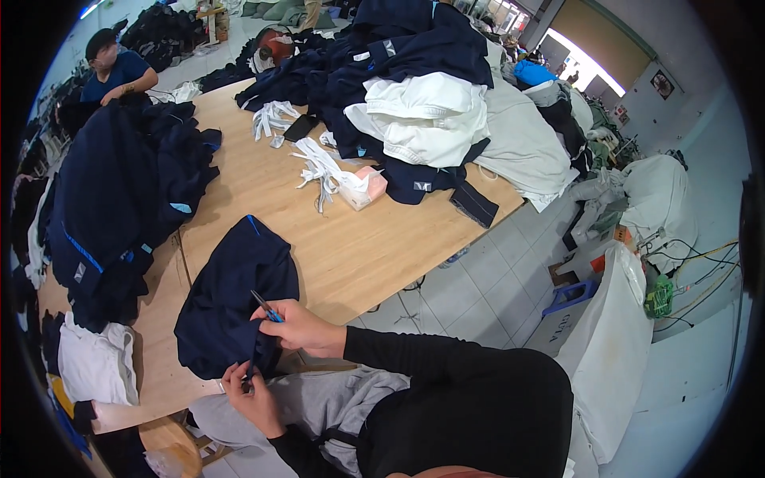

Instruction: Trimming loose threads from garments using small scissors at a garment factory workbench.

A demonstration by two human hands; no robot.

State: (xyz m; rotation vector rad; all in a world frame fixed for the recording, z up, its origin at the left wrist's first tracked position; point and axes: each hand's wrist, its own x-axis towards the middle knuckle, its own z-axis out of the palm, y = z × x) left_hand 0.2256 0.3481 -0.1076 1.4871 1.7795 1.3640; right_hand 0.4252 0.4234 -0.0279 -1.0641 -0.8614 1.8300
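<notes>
A dark navy garment (231,295) lies bunched at the near edge of the wooden table, with a thin bright blue strip at its far tip. My right hand (299,327) is closed around small thread snips (272,315) with a blue handle; their dark blades point up and away, over the garment. The fingers of this hand also touch the cloth. Nearer my lap, my left hand (253,398) pinches a hanging edge of the same garment. Some of its fingertips are hidden by the fabric.
On the table (335,271) are a large navy garment pile (119,191) to the left, stacked navy and white clothes (422,119) at the back, white strips (319,167) and a pinkish tissue box (365,188). A person (119,72) is at the far left. A wooden stool (171,446) stands below.
</notes>
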